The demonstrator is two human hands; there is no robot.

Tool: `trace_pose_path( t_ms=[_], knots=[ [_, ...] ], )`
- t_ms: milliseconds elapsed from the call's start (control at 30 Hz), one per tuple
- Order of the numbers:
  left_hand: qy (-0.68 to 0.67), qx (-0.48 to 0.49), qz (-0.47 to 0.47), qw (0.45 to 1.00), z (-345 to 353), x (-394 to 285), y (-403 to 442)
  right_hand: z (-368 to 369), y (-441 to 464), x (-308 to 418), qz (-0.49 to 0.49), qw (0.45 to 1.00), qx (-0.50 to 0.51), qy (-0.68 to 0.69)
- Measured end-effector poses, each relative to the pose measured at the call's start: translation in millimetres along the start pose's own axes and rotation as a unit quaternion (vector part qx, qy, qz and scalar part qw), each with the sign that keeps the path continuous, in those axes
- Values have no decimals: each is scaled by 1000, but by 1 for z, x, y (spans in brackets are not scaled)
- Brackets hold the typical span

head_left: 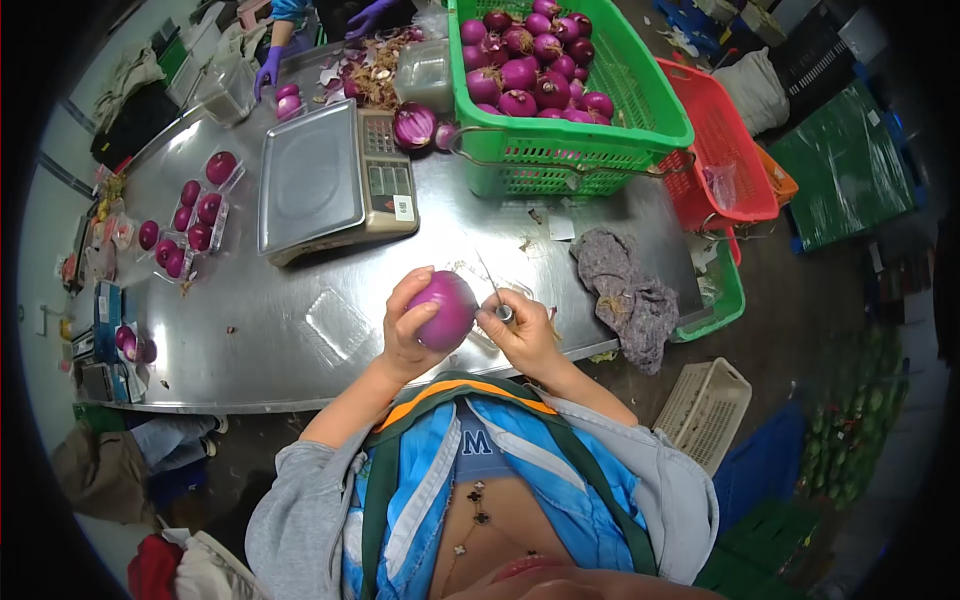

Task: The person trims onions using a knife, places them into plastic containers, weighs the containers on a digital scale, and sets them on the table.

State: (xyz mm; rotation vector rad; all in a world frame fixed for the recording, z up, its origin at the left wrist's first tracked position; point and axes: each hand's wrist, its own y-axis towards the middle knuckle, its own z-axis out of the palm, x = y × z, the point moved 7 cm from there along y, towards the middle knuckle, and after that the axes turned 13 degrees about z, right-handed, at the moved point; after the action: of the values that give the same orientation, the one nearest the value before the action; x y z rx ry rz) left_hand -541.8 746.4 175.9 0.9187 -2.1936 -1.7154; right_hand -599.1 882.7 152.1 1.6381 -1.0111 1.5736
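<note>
A large peeled-looking purple onion (446,311) is held in my left hand (408,322), whose fingers wrap round its left side. Just to its right, my right hand (524,332) is closed on a small knife (502,309); the thin blade points up and away, and the thumb is close to the onion's right side. Below and between the hands, a clear plastic tray is partly hidden. Another clear tray (336,326) lies on the metal table (250,350) to the left of my left hand.
Beyond my hands stand a scale (315,180) and a green crate (570,150) of purple onions. Packed onions (196,215) lie at left, a grey cloth (625,290) at right. A co-worker's purple-gloved hand (268,72) is at the far edge. Red crate (720,150) at right.
</note>
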Motion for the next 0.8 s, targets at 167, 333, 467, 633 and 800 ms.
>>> trace_pose_path(
  t_ms=[167, 333, 467, 633, 800],
  knots=[
    [-209, -122, -422, 873, -12, 41, -39, 15, -2, -14, -4, 991, 119, 54],
    [94, 106, -510, 848, -108, 103, -155, -110, 6, -60, 106, 940, -284, -156],
    [180, 283, -535, 776, -140, 106, -217, -140, -4, -116, 117, 946, -285, -99],
    [206, 370, -522, 740, -134, 106, -226, -104, 1, -127, 97, 958, -230, -140],
    [187, 182, -273, 926, -104, 139, -74, -118, -6, -149, 210, 946, -224, -102]
  ],
)
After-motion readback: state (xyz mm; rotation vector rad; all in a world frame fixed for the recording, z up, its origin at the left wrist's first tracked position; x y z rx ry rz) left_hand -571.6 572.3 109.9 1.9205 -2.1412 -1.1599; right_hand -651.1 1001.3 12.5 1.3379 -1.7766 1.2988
